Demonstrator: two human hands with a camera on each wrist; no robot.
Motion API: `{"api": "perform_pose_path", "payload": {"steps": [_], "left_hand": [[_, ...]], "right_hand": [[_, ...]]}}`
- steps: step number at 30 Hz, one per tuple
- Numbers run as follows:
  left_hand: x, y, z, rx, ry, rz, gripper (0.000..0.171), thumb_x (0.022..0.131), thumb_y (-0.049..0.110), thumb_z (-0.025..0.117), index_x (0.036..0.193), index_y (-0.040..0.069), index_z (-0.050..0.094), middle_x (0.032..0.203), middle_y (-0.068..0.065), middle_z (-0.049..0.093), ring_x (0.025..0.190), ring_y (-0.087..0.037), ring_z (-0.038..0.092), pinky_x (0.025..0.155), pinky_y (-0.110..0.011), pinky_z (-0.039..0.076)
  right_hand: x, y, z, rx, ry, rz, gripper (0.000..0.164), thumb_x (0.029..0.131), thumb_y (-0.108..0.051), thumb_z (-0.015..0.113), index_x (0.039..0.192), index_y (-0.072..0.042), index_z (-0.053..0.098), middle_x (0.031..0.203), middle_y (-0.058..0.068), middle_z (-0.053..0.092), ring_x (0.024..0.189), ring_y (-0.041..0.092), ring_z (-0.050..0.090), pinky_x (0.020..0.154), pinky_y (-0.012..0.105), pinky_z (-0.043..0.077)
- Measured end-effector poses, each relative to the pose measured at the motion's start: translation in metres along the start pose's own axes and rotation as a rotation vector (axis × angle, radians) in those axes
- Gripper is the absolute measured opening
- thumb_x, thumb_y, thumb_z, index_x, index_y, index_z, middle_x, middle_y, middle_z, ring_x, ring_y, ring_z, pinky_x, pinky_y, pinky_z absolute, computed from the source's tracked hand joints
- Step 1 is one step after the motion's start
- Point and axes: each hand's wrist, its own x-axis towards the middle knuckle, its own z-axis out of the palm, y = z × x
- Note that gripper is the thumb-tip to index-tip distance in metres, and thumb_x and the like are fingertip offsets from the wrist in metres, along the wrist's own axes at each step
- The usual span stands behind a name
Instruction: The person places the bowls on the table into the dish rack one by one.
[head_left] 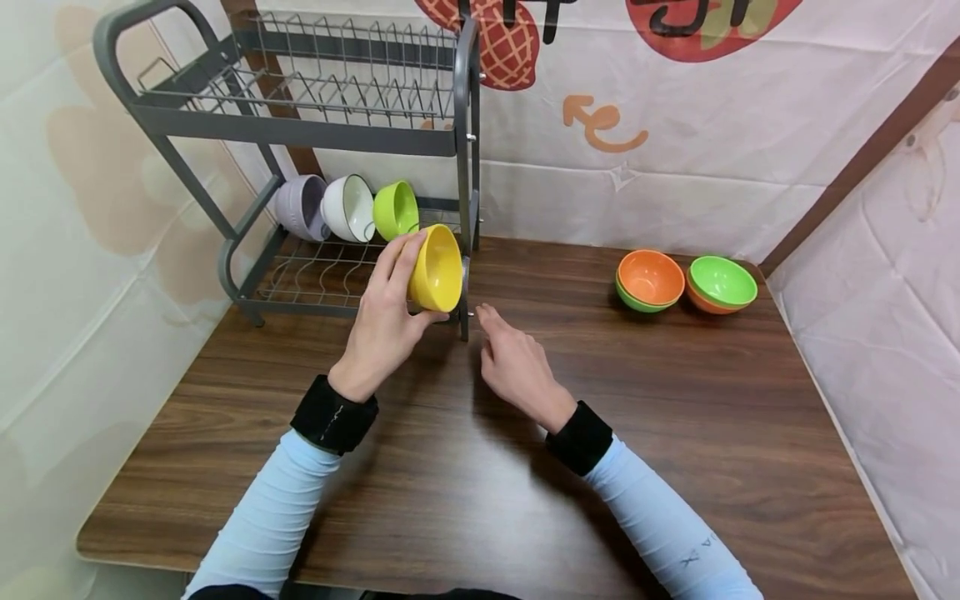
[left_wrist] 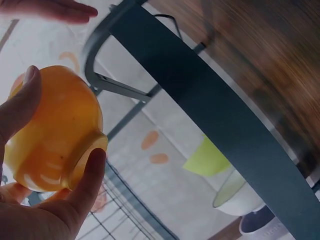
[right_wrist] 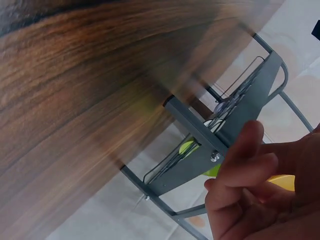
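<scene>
- Left hand [head_left: 386,312] pinching the yellow bowl [head_left: 437,271] by its outside, sideways, at the dish rack's [head_left: 300,131] right end, perhaps keeping its inside clear!
- Right hand [head_left: 521,367], loosely bent, grips nothing.
- Three bowls [head_left: 351,210] inside stand tipped, apparently propped.

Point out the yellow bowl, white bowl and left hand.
Yellow bowl [head_left: 439,268]: head view, inner wall.
White bowl [head_left: 355,208]: head view, inner wall.
Left hand [head_left: 381,323]: head view, back of hand.

One dish rack [head_left: 300,132] at ten o'clock, three bowls [head_left: 348,208] aboard; one yellow bowl [head_left: 438,268] near centre; two two-bowl stacks [head_left: 651,279], three o'clock!
</scene>
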Motion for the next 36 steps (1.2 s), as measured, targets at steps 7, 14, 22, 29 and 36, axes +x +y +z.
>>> {"api": "perform_pose_path", "payload": {"steps": [7,14,22,29,36], "left_hand": [[0.011,-0.017,0.003,0.028,-0.034,-0.023,0.114,0.067,0.004,0.100,0.163,0.017,0.038,0.153,-0.020,0.043,0.137,-0.038,0.047,0.114,-0.054,0.043],[0.035,-0.038,0.008,0.055,-0.095,-0.066,0.116,0.068,0.000,0.099,0.164,0.018,0.037,0.155,-0.020,0.041,0.136,-0.042,0.047,0.113,-0.057,0.040],[0.064,-0.057,0.012,0.089,-0.203,-0.068,0.114,0.071,-0.004,0.096,0.165,0.019,0.035,0.157,-0.021,0.039,0.136,-0.044,0.046,0.113,-0.059,0.040],[0.088,-0.073,0.020,0.113,-0.273,-0.079,0.111,0.075,-0.004,0.093,0.166,0.018,0.033,0.160,-0.020,0.036,0.140,-0.042,0.041,0.117,-0.055,0.035],[0.109,-0.086,0.031,0.131,-0.333,-0.086,0.112,0.073,-0.006,0.093,0.165,0.013,0.033,0.157,-0.021,0.039,0.139,-0.041,0.042,0.118,-0.053,0.034]], "right_hand": [[0.004,0.001,0.008,-0.060,-0.045,-0.039,0.053,0.104,-0.005,0.052,0.157,-0.004,0.048,0.161,0.015,0.045,0.083,0.026,0.068,0.050,0.034,0.047],[0.007,0.001,0.010,-0.101,-0.064,-0.040,0.052,0.106,-0.006,0.051,0.157,-0.003,0.047,0.160,0.016,0.047,0.088,0.030,0.072,0.051,0.034,0.047],[0.009,0.001,0.012,-0.100,-0.067,-0.070,0.050,0.107,-0.007,0.052,0.157,-0.003,0.048,0.158,0.014,0.049,0.090,0.030,0.072,0.050,0.033,0.044],[0.009,0.001,0.012,-0.115,-0.071,-0.088,0.050,0.107,-0.008,0.053,0.157,-0.003,0.048,0.158,0.015,0.050,0.087,0.032,0.072,0.049,0.033,0.038],[0.011,0.001,0.010,-0.136,-0.077,-0.089,0.051,0.108,-0.010,0.054,0.157,-0.003,0.047,0.158,0.016,0.049,0.071,0.027,0.064,0.049,0.032,0.038]]}}
